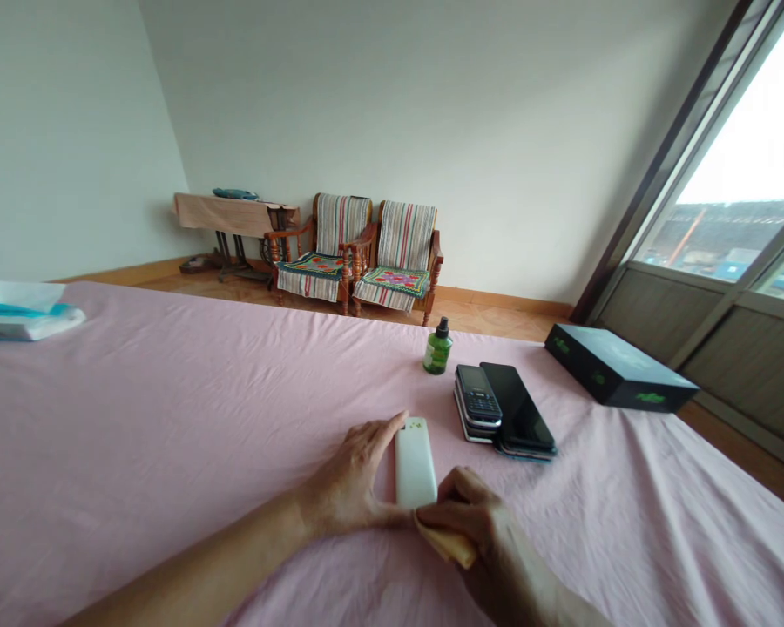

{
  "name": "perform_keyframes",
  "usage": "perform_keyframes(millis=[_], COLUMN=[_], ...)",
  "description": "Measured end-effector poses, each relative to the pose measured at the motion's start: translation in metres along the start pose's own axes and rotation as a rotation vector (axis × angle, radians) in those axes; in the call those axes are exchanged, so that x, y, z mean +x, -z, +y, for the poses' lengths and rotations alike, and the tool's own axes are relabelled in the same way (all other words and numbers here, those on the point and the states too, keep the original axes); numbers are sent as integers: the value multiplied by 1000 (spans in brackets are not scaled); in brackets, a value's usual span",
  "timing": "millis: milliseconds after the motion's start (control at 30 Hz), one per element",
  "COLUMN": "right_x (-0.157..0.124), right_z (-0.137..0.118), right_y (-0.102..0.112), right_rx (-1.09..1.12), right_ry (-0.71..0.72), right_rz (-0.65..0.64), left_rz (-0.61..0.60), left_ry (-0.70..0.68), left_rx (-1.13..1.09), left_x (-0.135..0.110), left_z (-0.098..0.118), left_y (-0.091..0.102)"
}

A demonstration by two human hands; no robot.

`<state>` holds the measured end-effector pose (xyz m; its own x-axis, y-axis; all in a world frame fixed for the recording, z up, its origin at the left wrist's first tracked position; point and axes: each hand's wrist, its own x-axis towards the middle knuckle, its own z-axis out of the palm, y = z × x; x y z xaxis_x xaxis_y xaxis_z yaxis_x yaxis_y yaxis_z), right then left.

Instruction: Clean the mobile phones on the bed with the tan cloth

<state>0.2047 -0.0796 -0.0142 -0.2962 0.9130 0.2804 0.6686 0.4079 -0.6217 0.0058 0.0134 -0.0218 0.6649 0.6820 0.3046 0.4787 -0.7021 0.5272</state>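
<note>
A white phone-shaped device [415, 466] lies on the pink sheet [170, 418]. My left hand [349, 479] rests beside it, fingers along its left edge and thumb at its near end, holding it in place. My right hand [476, 518] is closed on a small yellowish cloth [448, 544], pressed against the near right corner of the white device.
A small green spray bottle [437, 348] stands beyond. Beside it lie stacked phones: a keypad phone [476, 401] and a black smartphone [517, 409]. A black box [618, 367] sits at the far right, a tissue pack [19, 312] at the far left. Two striped chairs [359, 252] stand by the wall.
</note>
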Motion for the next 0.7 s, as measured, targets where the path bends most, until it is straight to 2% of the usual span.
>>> perform_keyframes(millis=[167,267,367,500,700], right_x=[30,55,68,61,42], right_z=[10,19,25,26,13], right_y=[12,6,-6,-15,-13], right_rx=[-42,-148,-191,-180,-90], right_ry=[-31,-97,-151,-157,-229], right_rz=[169,235,263,244,197], left_rz=[-16,-31,-41,-28,-35], left_ry=[-13,-24,-3,4,8], left_rx=[28,53,74,80,92], left_x=[2,2,1,1,1], left_z=[1,3,6,9,8], left_y=[2,4,6,8,7])
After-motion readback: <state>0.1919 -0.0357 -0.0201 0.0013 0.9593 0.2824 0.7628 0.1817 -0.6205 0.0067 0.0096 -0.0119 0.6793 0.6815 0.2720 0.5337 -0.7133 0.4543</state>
